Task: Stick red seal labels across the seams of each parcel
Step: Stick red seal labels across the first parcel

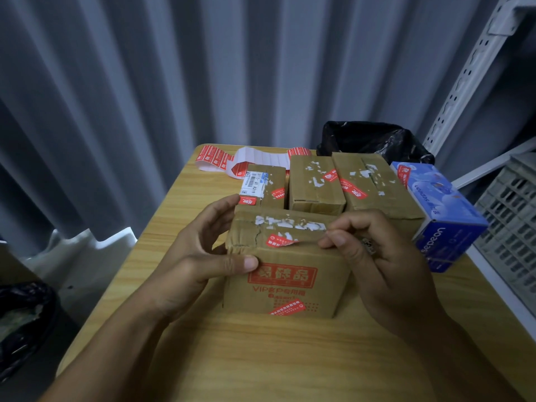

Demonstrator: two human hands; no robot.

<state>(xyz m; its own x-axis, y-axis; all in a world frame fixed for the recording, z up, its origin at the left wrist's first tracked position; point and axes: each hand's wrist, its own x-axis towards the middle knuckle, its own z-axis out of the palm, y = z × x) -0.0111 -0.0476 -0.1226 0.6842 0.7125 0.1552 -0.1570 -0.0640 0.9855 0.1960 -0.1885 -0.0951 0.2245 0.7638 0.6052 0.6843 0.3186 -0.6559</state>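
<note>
Both forearms reach in over the near edge of the tabletop [261, 361]. Left hand [200, 253]: thumb flat on the parcel [290, 288], fingers curled round its upper left corner. Right hand [380, 256]: fingers curled, thumb and forefinger pinching the end of the red seal label [280, 240].

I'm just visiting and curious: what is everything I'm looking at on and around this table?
Front parcel: one, brown, table centre, red labels stuck on.
Rear parcels: three, brown, row behind it.
Blue box: one, blue, right of parcels.
Label strip: one, red and white, table's far left.
Table: one, light wood, under everything.
Black bags: two, black, behind table and lower left.
Crate: one, grey, far right.
Left hand: one, grips front parcel's left side.
Right hand: one, pinches its top edge.
</note>
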